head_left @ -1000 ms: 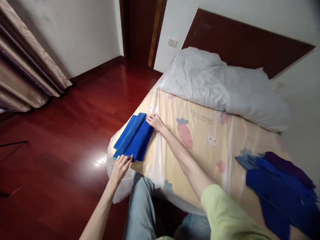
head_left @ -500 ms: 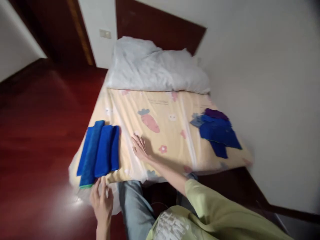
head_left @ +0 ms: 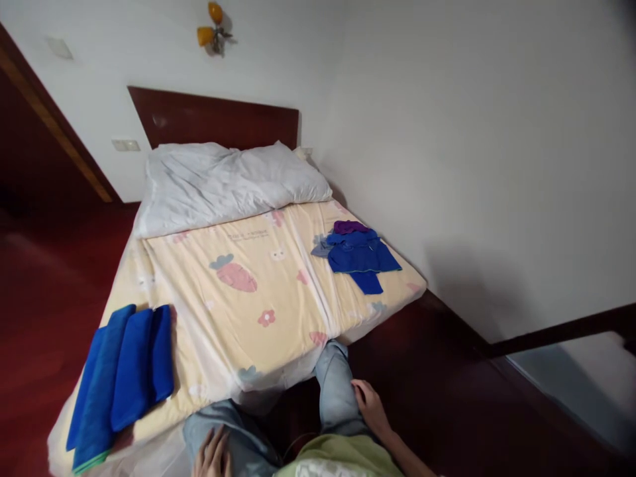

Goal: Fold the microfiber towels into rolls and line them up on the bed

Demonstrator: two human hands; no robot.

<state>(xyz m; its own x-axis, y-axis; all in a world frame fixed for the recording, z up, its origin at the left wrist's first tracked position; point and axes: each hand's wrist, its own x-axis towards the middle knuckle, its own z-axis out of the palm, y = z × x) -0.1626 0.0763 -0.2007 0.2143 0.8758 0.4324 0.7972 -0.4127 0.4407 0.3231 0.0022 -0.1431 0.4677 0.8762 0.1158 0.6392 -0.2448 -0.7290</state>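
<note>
My left hand (head_left: 212, 454) lies on my left thigh with its fingers stretched out and nothing in it. On the outer side of my right leg rests my right hand (head_left: 371, 407), empty, its fingers loosely extended against the jeans (head_left: 338, 391). Several folded blue towels (head_left: 132, 371) lie side by side at the bed's near left corner, one with a green edge. A loose heap of blue cloths (head_left: 360, 255), with a purple cloth (head_left: 349, 227) at its back, lies on the right side of the bed. Both hands are apart from the cloths.
The bed (head_left: 238, 318) has a yellow sheet with carrot and flower prints. White bedding (head_left: 223, 185) lies before the dark wooden headboard (head_left: 218, 116). A wall (head_left: 472, 165) runs along the right; dark red floor (head_left: 44, 278) shows at the left.
My right hand has left the sheet and come back to my right leg. My left hand has moved from beside the folded towels onto my thigh. The view has swung up and right.
</note>
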